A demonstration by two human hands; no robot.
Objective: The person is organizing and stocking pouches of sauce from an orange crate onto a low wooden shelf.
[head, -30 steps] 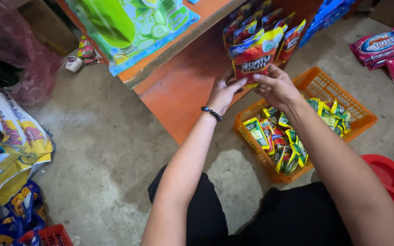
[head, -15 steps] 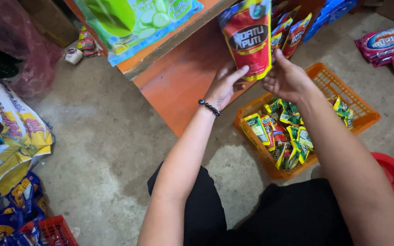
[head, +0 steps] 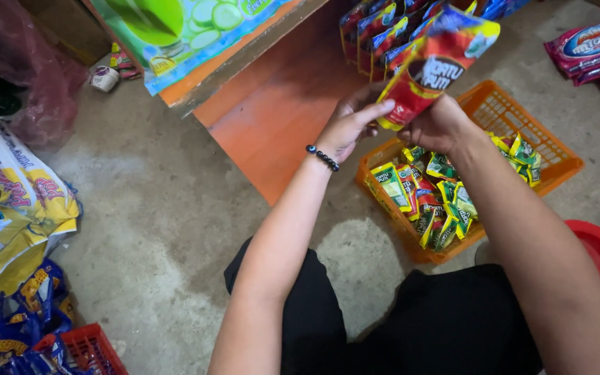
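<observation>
Hands meet in the upper middle of the frame. The left hand (head: 352,125), a beaded bracelet (head: 323,158) on its wrist, pinches the lower edge of a red snack packet (head: 435,66) between thumb and fingers; the right hand (head: 442,125) closes its grip on the same packet from behind, so the packet stands tilted above both. Just below them an orange basket (head: 557,156) on the concrete floor (head: 140,208) holds a heap of small green, yellow and red sachets (head: 439,201). Farther up, similar red packets (head: 376,31) stand in a row on an orange shelf (head: 272,111).
</observation>
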